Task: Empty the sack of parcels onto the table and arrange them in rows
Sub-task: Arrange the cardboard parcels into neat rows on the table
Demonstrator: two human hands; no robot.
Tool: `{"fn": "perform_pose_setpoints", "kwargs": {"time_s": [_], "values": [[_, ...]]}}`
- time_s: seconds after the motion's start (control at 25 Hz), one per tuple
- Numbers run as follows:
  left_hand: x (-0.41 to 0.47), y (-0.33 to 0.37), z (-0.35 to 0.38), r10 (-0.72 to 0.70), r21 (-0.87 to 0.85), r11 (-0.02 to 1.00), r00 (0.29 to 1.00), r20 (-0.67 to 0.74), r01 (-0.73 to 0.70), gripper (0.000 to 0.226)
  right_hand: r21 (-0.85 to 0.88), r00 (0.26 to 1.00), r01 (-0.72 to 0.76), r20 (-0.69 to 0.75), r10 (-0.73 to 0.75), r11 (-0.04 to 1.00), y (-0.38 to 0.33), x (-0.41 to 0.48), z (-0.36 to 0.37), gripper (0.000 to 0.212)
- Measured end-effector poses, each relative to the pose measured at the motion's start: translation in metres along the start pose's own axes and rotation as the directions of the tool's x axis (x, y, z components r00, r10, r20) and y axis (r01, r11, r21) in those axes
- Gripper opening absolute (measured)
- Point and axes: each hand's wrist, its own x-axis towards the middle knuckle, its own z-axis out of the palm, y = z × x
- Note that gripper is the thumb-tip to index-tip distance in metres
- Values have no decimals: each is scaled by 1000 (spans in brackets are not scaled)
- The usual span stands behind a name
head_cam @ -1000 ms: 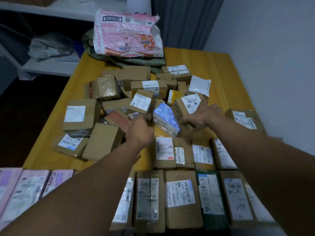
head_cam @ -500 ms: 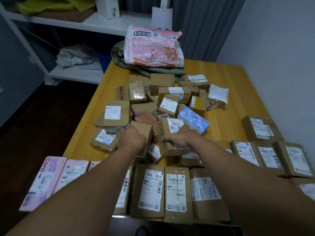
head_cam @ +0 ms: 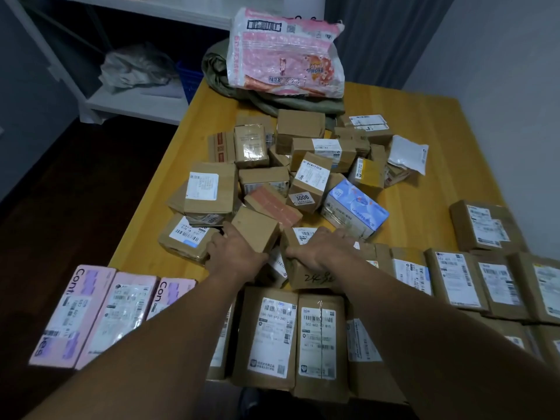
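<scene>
Grip both sides: our left hand [head_cam: 235, 253] clutches plain brown box [head_cam: 256, 227], right hand [head_cam: 321, 250] clutches pen-marked box [head_cam: 312, 278] just beside.

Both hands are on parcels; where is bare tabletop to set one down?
Widest bare wood: right of the loose pile, between the white poly bag and the box at the right edge. The far right corner beside the pink pack is bare too, plus a strip between pink boxes and pile. Near rows are crowded.

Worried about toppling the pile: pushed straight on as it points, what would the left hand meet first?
The left hand grips a plain brown box; next beyond lies, likely, the reddish parcel.
</scene>
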Motion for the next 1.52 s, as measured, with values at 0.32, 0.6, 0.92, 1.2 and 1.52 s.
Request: {"fn": "perform_pose_setpoints", "kwargs": {"time_s": [0.32, 0.6, 0.92, 1.2, 1.52], "values": [[13, -28, -58, -100, 28, 994, 993, -69, 102, 107, 19, 997, 24, 66, -25, 1000, -13, 8, 2, 112], [-1, -24, -66, -79, -30, 996, 997, -15, 79, 97, 22, 976, 125, 177, -127, 992, -30, 7, -12, 120], [-4, -29, -112, -11, -365, 930, 991, -134, -39, 94, 180, 903, 291, 272, -332, 940, -49, -36, -76, 37], [20, -46, -166, -25, -378, 918, 933, -360, -122, 90, 100, 957, 287, -68, -282, 953, -125, -58, -103, 108], [66, -119, -217, -123, -161, 984, 949, -291, 78, 104, 173, 953, 300, -106, -286, 938, -237, -91, -70, 110]]}}
